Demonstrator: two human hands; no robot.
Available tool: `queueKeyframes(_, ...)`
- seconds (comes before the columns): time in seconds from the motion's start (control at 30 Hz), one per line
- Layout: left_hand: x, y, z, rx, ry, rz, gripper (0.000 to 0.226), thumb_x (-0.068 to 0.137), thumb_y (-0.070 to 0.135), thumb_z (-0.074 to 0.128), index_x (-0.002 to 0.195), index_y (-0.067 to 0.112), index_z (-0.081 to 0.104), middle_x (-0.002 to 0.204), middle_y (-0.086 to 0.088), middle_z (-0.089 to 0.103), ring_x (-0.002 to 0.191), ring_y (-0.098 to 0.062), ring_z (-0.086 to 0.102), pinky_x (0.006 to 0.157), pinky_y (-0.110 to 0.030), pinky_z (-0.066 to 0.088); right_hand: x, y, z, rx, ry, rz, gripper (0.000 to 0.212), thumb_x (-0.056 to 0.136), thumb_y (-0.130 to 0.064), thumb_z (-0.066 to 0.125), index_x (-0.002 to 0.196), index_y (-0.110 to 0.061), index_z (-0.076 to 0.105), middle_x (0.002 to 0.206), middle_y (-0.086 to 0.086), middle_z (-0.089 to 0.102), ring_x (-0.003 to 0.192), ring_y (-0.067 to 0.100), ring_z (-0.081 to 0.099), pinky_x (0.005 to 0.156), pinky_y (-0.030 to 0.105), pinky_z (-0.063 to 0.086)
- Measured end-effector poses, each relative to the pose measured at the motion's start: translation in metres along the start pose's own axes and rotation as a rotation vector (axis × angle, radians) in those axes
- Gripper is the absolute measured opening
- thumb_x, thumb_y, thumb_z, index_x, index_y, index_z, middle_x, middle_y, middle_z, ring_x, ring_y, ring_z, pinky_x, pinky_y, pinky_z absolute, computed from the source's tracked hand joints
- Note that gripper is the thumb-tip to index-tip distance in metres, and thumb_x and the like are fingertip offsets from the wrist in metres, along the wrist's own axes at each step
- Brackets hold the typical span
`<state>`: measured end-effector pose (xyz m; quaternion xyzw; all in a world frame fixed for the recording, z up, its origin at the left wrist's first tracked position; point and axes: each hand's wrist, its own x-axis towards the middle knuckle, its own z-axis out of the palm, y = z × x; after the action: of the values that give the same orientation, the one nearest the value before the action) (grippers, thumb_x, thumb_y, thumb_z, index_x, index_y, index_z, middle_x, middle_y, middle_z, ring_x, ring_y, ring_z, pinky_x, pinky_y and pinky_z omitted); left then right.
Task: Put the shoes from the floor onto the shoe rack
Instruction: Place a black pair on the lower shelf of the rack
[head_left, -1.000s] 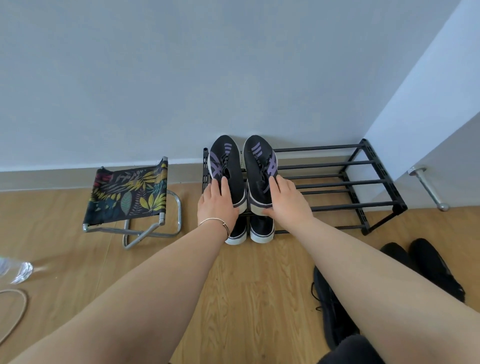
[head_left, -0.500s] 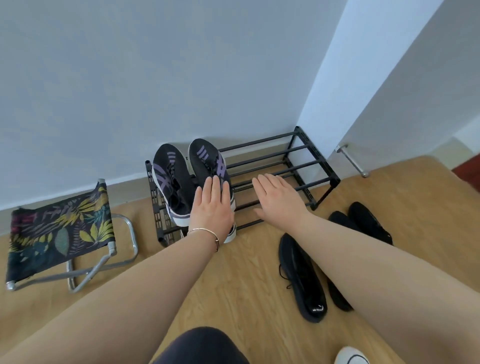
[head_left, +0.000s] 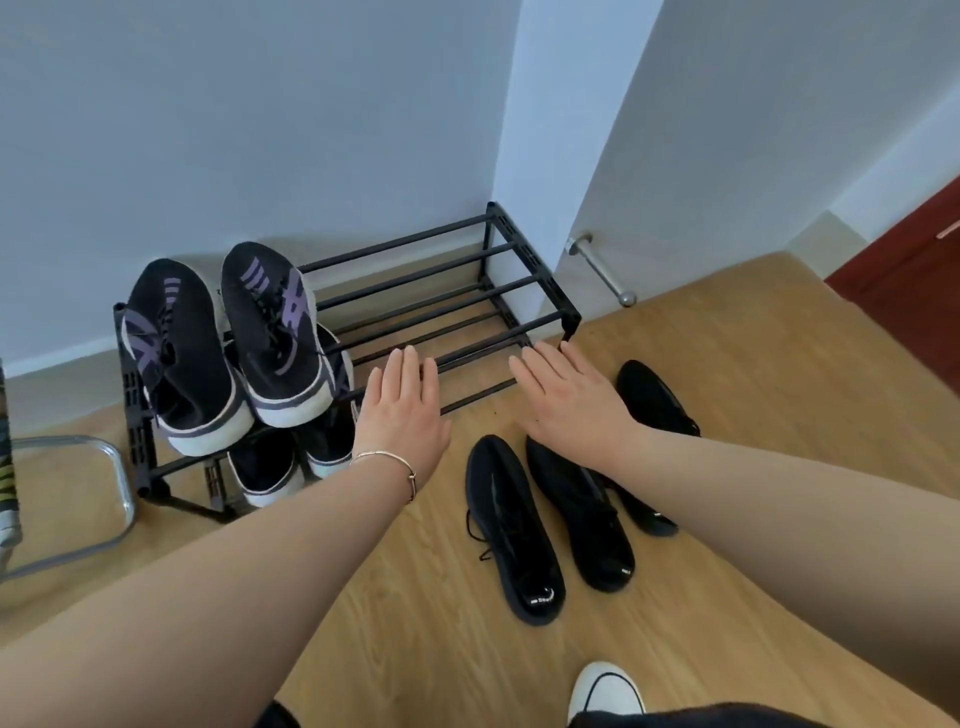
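Two purple-striped sneakers (head_left: 228, 343) are seated on the shoe rack (head_left: 524, 249) — three black shoes (head_left: 511, 525) remain beside it; left hand (head_left: 400, 415) and right hand (head_left: 571, 395) are spread flat, nothing held.

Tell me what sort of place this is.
Probably a home entryway or hall corner: a black shoe rack against the wall, black shoes on wood flooring, and a door stopper.
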<state>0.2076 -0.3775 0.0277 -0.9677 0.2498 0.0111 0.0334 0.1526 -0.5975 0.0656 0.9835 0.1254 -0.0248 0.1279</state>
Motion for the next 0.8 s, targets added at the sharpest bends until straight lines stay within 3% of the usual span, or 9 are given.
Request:
queueKeyframes(0.2, -0.015, 0.042, 0.04, -0.051, -0.077, 0.043, 0.078, 0.098, 0.052, 0.046, 0.157, 0.007, 0.023, 0.164, -0.02, 0.025, 0.153, -0.034, 0.023, 0.123, -0.047, 0.022, -0.03, 0.016, 0.062, 0.087, -0.05, 0.07, 0.078, 0.089, -0.046, 0.066, 0.147, 0.0, 0.041, 0.143, 0.02, 0.053, 0.136, 0.037, 0.046, 0.116, 0.05, 0.036)
queueKeyframes(0.33, -0.02, 0.074, 0.063, -0.117, -0.199, -0.037, 0.077, 0.098, 0.053, 0.046, 0.156, 0.009, 0.022, 0.163, -0.017, 0.027, 0.15, -0.033, 0.029, 0.12, -0.042, 0.029, -0.064, 0.023, 0.101, 0.153, -0.129, 0.168, 0.08, 0.092, -0.052, 0.06, 0.151, -0.002, 0.038, 0.144, 0.017, 0.054, 0.134, 0.035, 0.049, 0.113, 0.047, 0.04)
queueKeyframes(0.47, -0.024, 0.102, 0.084, -0.175, -0.343, -0.131, 0.076, 0.099, 0.054, 0.044, 0.156, 0.01, 0.02, 0.155, -0.015, 0.034, 0.138, -0.032, 0.038, 0.108, -0.039, 0.043, -0.092, 0.024, 0.131, 0.225, -0.243, 0.27, 0.083, 0.095, -0.06, 0.052, 0.154, -0.005, 0.033, 0.139, 0.014, 0.055, 0.126, 0.031, 0.052, 0.102, 0.041, 0.048)
queueKeyframes(0.57, -0.029, 0.118, 0.101, -0.218, -0.45, -0.183, 0.08, 0.099, 0.054, 0.043, 0.158, 0.009, 0.013, 0.156, -0.015, 0.032, 0.139, -0.032, 0.037, 0.109, -0.04, 0.043, -0.102, 0.021, 0.149, 0.301, -0.317, 0.347, 0.082, 0.096, -0.062, 0.05, 0.153, -0.005, 0.033, 0.136, 0.013, 0.056, 0.122, 0.029, 0.053, 0.096, 0.038, 0.051)
queueKeyframes(0.8, -0.033, 0.14, 0.127, -0.302, -0.652, -0.365, 0.087, 0.097, 0.057, 0.048, 0.159, 0.01, 0.01, 0.151, -0.017, 0.039, 0.135, -0.032, 0.044, 0.102, -0.039, 0.046, -0.102, 0.018, 0.169, 0.461, -0.563, 0.489, 0.056, 0.096, -0.063, 0.047, 0.116, -0.01, 0.05, 0.105, 0.005, 0.064, 0.09, 0.023, 0.065, 0.068, 0.034, 0.055)
